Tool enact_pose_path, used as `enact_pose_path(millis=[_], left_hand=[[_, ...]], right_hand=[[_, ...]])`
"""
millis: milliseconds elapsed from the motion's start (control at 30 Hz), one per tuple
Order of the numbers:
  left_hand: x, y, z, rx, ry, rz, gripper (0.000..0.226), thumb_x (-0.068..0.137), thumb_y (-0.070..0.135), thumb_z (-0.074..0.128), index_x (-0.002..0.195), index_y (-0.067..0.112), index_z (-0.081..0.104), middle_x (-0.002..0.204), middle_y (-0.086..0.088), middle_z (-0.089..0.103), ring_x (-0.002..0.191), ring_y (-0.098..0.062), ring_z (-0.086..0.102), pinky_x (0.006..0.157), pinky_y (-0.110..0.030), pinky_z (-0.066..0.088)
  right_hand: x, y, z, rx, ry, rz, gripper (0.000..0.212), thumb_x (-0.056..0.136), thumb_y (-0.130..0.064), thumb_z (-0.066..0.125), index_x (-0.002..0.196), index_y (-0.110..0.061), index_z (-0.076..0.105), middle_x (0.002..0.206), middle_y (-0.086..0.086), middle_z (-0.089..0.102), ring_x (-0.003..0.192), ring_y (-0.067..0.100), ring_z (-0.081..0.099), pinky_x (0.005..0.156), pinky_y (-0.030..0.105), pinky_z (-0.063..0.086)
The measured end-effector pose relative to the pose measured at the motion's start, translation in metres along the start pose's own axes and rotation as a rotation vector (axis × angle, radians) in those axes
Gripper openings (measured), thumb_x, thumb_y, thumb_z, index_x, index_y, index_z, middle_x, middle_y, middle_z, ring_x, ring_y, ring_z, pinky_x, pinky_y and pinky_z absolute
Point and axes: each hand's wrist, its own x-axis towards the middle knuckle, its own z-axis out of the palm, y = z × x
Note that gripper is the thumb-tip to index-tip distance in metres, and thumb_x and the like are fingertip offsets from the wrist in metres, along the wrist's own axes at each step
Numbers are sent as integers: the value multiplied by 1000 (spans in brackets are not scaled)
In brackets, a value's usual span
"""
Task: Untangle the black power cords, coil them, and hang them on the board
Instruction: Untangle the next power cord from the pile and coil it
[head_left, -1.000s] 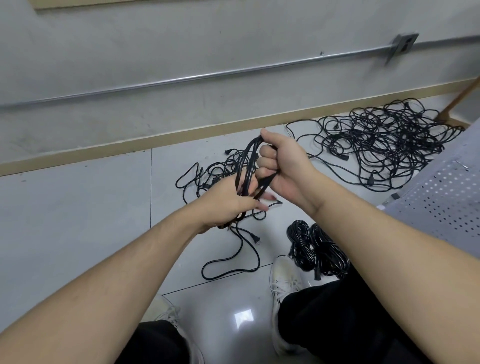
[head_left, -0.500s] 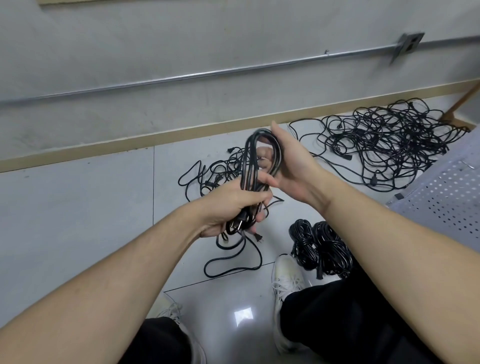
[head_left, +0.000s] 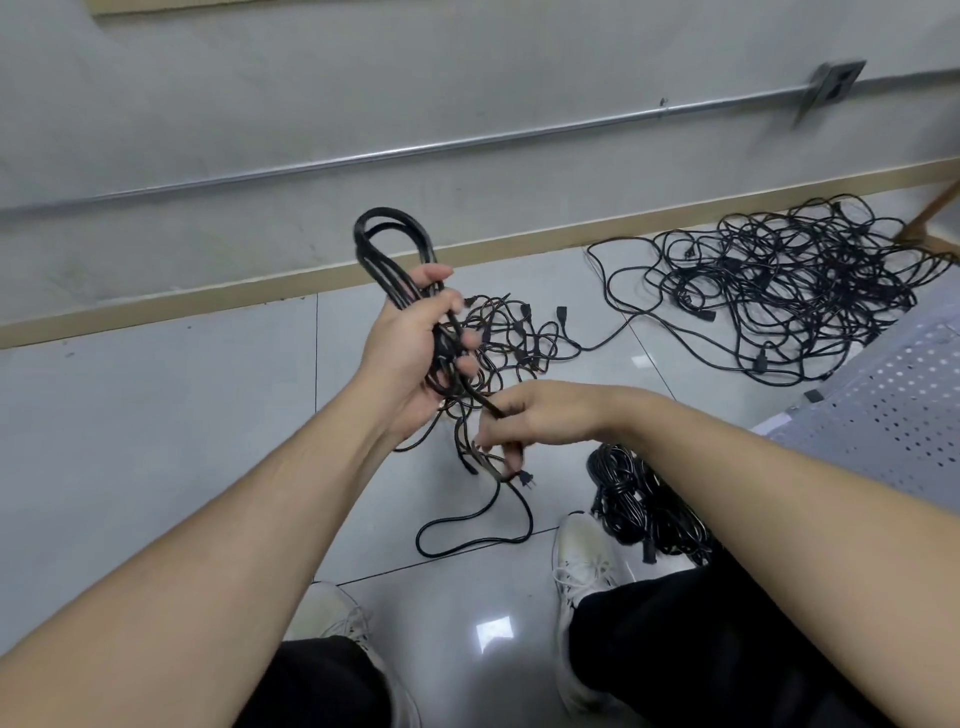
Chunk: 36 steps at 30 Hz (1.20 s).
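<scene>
Power cords half sorted: our left hand grips one looped cord, our right hand pinches its tail, two coiled bundles lie by our shoe, tangled piles remain on the floor, none hung.

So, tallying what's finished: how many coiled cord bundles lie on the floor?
2, side by side: one coiled bundle by the white shoe, another to its right, partly hidden behind the forearm. More may be hidden.

Even, bright light; glare patch on floor tiles; edges bow.
</scene>
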Motion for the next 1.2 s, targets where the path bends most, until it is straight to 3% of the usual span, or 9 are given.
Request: enact_pose_path(millis=[133,233,367,467,700,867,1000,1100,1200], left_hand=[[17,9,-20,32,259,120,29,98,-3,38,99,23,50,81,0,46,42,-12,42,40,-17,29],[23,13,-34,79,380,159,27,100,1,35,101,23,51,86,-1,47,44,-13,43,41,-18,29],[29,19,-51,195,521,231,24,103,7,37,104,25,54,91,-3,52,47,-13,46,41,-20,32],[31,19,-62,314,593,259,19,106,16,41,109,26,57,88,0,56,45,-11,47,40,-21,34],[20,0,-40,671,240,215,12,103,33,56,102,31,67,82,1,61,50,-12,50,42,-21,36],[4,-7,-17,659,-20,77,54,99,70,37,101,29,72,78,1,64,50,-14,51,44,-25,37],[-6,-19,-10,913,-254,48,32,81,54,74,91,24,66,67,9,58,52,-12,49,45,-24,39],[-3,-30,-13,1157,-258,50,7,89,33,59,90,31,65,74,7,70,48,-8,52,54,-25,42],[-3,-29,-14,1103,-172,26,21,93,29,47,90,34,67,84,1,74,52,-8,54,56,-26,41]], right_hand=[[-3,4,-11,-58,150,25,31,95,-38,68,76,-14,63,66,3,59,57,19,53,63,33,47],[-9,2,-18,-164,103,54,41,92,-45,67,61,-20,58,74,-6,72,70,21,60,79,35,49],[-13,9,-23,-6,81,-25,25,90,-43,68,75,-24,61,81,3,76,83,19,68,98,46,45],[-17,5,-26,1,178,-141,20,98,-33,66,87,-17,66,66,-2,59,64,17,53,72,37,43],[-19,-14,-15,122,604,-480,21,100,-20,65,82,-11,71,62,-12,56,59,5,48,58,18,41],[-15,-18,-21,314,766,-430,23,92,-19,75,78,-3,69,56,-10,47,52,8,41,51,25,39],[-13,-18,-23,382,748,-372,24,90,-19,78,70,-9,67,56,-10,51,55,6,44,57,19,41],[-13,-17,-25,329,712,-255,40,86,-31,82,67,-14,51,58,-2,44,54,15,39,47,24,36],[-18,-11,-33,247,526,-100,45,81,-49,82,78,-9,60,69,3,54,64,15,53,63,31,51]])
